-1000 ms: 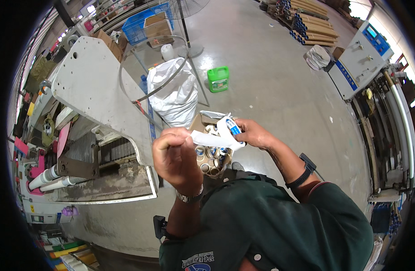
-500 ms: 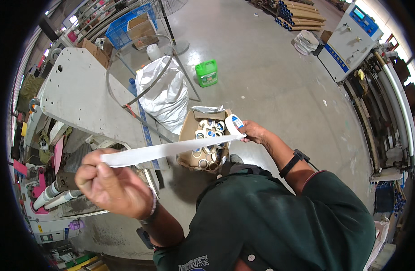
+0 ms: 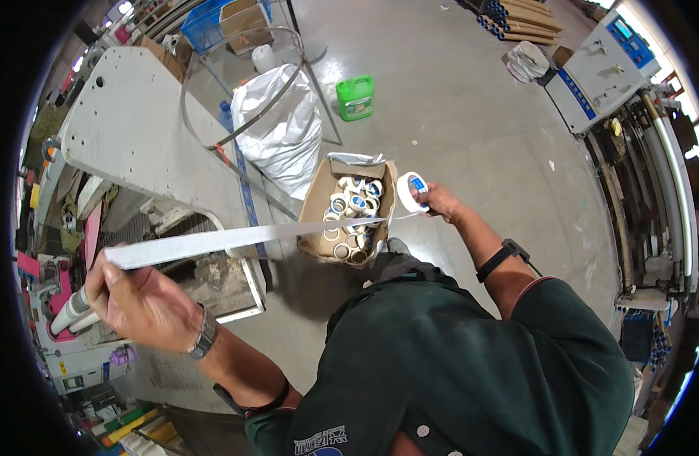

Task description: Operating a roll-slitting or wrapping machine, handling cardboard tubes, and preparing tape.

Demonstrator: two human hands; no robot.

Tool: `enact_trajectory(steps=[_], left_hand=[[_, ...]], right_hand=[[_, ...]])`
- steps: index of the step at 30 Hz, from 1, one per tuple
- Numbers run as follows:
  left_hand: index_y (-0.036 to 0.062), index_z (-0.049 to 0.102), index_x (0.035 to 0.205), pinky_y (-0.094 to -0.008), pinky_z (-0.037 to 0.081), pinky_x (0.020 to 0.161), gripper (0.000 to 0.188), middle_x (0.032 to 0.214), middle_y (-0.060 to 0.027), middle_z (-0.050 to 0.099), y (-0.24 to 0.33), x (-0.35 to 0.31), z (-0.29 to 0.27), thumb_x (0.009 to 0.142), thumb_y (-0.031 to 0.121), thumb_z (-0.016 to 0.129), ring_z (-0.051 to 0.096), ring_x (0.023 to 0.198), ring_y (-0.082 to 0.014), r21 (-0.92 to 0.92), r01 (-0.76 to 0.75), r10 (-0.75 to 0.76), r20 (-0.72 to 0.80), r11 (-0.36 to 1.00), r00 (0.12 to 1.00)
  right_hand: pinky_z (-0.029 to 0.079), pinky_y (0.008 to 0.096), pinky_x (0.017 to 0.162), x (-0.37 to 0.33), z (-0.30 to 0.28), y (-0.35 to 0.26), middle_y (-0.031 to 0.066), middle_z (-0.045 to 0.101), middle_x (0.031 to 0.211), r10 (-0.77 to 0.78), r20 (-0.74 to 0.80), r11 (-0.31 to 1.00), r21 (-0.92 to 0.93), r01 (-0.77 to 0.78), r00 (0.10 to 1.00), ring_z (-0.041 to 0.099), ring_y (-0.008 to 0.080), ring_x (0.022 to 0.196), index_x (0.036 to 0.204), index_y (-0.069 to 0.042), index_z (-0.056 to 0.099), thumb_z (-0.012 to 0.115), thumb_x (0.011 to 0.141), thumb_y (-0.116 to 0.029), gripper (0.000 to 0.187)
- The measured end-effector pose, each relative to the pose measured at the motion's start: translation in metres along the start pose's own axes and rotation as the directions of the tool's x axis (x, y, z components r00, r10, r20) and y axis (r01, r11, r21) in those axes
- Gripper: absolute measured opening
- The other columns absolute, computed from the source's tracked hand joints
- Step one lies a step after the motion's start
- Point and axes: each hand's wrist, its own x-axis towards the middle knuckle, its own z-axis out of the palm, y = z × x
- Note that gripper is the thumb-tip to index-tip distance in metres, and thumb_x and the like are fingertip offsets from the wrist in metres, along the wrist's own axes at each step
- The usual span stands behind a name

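My left hand (image 3: pixel 140 300), at the left, pinches the free end of a long white strip of tape (image 3: pixel 235 237) between thumb and fingers. The strip stretches across to the right, narrowing where it twists, and joins a roll of white tape (image 3: pixel 412 191) with a blue-printed core. My right hand (image 3: pixel 438 201) grips that roll by its lower right side. Below the strip stands a cardboard box (image 3: pixel 310 220) on the floor, holding several empty-looking tape cores and rolls (image 3: pixel 357 203).
Left of the box are a grey machine panel (image 3: pixel 129 129), a white sack (image 3: pixel 277 125) and a round metal hoop stand (image 3: pixel 247 135). A green jug (image 3: pixel 355 99) stands on the floor ahead. A white control cabinet (image 3: pixel 592 76) and racked rollers (image 3: pixel 672 182) line the right.
My left hand has moved farther left and slightly down, drawing the strip longer. My right hand has shifted a little right and up with the roll, now turned to show its ring.
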Motion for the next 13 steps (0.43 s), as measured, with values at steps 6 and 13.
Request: enact_trajectory(steps=[6,13], left_hand=[[-0.0019,0.050,0.096,-0.0307,0.050,0.076,0.009,0.093,-0.0133,0.060,-0.041,-0.017,-0.016,0.088,0.001,0.050,0.059,0.082,-0.0180,0.218,0.127,-0.161,0.146,0.968,0.976],[-0.0011,0.049,0.104,-0.0286,0.050,0.075,0.016,0.105,-0.0141,0.058,-0.080,-0.085,-0.079,0.087,-0.001,0.048,0.060,0.085,-0.0187,0.465,0.297,-0.316,-0.039,0.834,0.948]], right_hand=[[0.044,0.0308,0.052,0.003,-0.026,-0.008,0.0067,0.059,0.065,-0.398,-0.089,0.754,-0.599,0.270,0.913,0.055,0.0173,0.054,0.087,-0.004,0.060,0.059,0.079,-0.019,0.017],[0.045,0.0419,0.065,0.024,-0.008,-0.081,0.0172,0.060,0.074,-0.568,-0.095,0.592,-0.737,0.326,0.818,0.059,0.0336,0.073,0.089,-0.005,0.060,0.059,0.070,-0.020,0.025]])
